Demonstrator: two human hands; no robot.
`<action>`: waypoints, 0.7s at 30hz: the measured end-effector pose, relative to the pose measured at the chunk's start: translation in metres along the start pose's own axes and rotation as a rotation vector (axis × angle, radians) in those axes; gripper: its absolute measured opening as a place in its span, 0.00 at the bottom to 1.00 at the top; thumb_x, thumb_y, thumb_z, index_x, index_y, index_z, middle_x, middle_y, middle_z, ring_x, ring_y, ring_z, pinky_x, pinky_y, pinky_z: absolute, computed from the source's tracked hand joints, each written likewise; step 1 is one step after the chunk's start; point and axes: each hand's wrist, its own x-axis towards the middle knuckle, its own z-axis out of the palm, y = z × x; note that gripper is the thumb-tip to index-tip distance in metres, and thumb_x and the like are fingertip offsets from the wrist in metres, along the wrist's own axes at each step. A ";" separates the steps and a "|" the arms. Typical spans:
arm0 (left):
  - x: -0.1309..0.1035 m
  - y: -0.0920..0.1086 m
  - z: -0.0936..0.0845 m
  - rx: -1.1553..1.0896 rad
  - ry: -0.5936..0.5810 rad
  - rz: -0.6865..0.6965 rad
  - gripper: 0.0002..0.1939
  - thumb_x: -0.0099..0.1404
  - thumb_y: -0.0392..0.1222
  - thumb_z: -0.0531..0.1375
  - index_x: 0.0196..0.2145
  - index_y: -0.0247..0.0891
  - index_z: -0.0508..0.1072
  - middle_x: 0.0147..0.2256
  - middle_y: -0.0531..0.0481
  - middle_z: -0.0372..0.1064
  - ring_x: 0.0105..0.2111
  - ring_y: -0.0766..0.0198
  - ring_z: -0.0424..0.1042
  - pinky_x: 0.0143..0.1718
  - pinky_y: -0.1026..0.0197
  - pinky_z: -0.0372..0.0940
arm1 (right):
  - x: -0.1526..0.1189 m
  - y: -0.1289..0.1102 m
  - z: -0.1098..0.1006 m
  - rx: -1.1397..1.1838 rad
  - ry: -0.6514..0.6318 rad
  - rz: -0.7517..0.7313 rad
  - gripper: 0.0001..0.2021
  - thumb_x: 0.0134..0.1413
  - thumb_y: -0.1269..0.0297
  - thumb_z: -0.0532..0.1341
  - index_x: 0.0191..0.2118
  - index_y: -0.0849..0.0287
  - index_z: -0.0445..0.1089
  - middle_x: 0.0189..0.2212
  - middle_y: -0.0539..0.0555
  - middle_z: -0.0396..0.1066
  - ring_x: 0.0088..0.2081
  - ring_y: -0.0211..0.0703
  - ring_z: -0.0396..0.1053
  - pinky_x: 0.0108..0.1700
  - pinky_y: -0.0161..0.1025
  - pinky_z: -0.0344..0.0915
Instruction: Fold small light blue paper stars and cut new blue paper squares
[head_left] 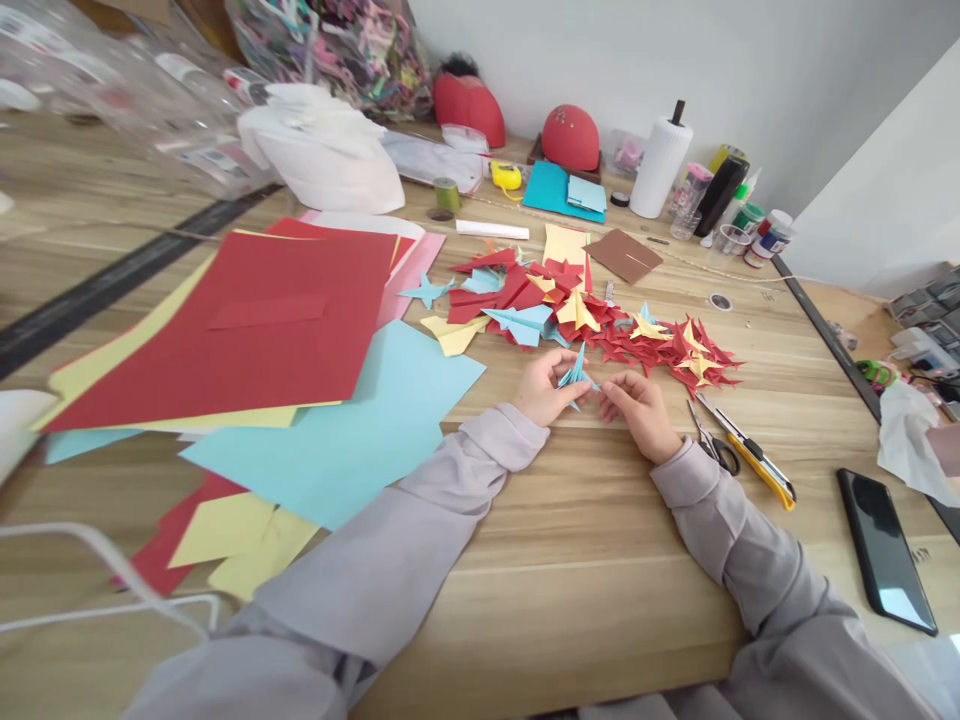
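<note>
Between my hands is a small blue folded-paper piece (574,373) with several pointed tips, held just above the table. My left hand (546,388) is closed around its body, thumb in front. With thumb and forefinger, my right hand (634,405) pinches one tip on the piece's right side. Right behind my hands lies a long heap of red folded stars (619,340) and paper planes, mixed with yellow folded pieces (577,311) and a blue paper plane (519,324). Apart to the left of the heap is a blue paper star (427,291).
Large red sheets (300,350) overlap a light blue sheet (352,450) on the left. Right of my right hand lie scissors (716,448) and a yellow utility knife (757,460), then a phone (889,550). Along the wall stand a white bottle (660,165) and several small jars.
</note>
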 end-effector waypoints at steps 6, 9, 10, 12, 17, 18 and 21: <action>-0.001 0.002 0.001 0.017 -0.002 -0.007 0.19 0.45 0.37 0.65 0.35 0.33 0.65 0.24 0.54 0.68 0.21 0.69 0.67 0.23 0.64 0.65 | 0.001 0.002 0.000 -0.046 -0.011 -0.007 0.17 0.46 0.49 0.63 0.25 0.60 0.66 0.18 0.48 0.68 0.19 0.34 0.64 0.23 0.33 0.63; -0.002 0.004 0.002 0.050 -0.016 -0.005 0.18 0.45 0.36 0.65 0.35 0.34 0.65 0.25 0.54 0.68 0.22 0.70 0.67 0.23 0.66 0.64 | 0.001 0.003 0.000 -0.065 -0.008 -0.020 0.17 0.45 0.50 0.63 0.26 0.60 0.66 0.17 0.48 0.68 0.18 0.34 0.64 0.23 0.34 0.64; -0.002 0.003 0.002 0.063 -0.024 -0.001 0.18 0.45 0.35 0.64 0.34 0.34 0.65 0.25 0.54 0.68 0.22 0.70 0.68 0.24 0.66 0.64 | 0.001 0.004 0.000 -0.067 -0.008 -0.023 0.16 0.45 0.50 0.63 0.27 0.60 0.66 0.18 0.48 0.68 0.18 0.34 0.64 0.23 0.34 0.64; -0.002 0.002 0.002 0.088 -0.032 0.011 0.17 0.45 0.34 0.64 0.34 0.35 0.65 0.26 0.54 0.69 0.24 0.70 0.69 0.26 0.66 0.65 | 0.001 0.004 0.000 -0.072 -0.011 -0.026 0.16 0.46 0.50 0.63 0.27 0.60 0.66 0.18 0.48 0.68 0.19 0.34 0.64 0.23 0.34 0.64; -0.001 -0.003 0.002 0.129 -0.019 0.018 0.16 0.44 0.32 0.64 0.33 0.36 0.65 0.25 0.55 0.69 0.25 0.69 0.69 0.27 0.65 0.66 | 0.001 0.005 -0.001 -0.072 -0.018 -0.032 0.16 0.46 0.50 0.63 0.27 0.59 0.66 0.18 0.48 0.68 0.19 0.34 0.64 0.23 0.34 0.64; -0.001 -0.004 0.002 0.129 -0.017 0.017 0.16 0.44 0.32 0.64 0.33 0.36 0.65 0.25 0.55 0.69 0.24 0.69 0.69 0.27 0.65 0.66 | 0.001 0.004 -0.001 -0.061 -0.017 -0.033 0.15 0.46 0.51 0.63 0.28 0.59 0.66 0.18 0.48 0.68 0.19 0.34 0.64 0.23 0.34 0.64; -0.001 -0.005 0.002 0.120 -0.025 0.009 0.17 0.44 0.33 0.64 0.33 0.36 0.65 0.25 0.56 0.68 0.24 0.69 0.69 0.27 0.65 0.66 | 0.001 0.004 0.000 -0.013 0.000 -0.038 0.14 0.47 0.52 0.63 0.29 0.59 0.65 0.19 0.47 0.68 0.19 0.34 0.64 0.22 0.33 0.63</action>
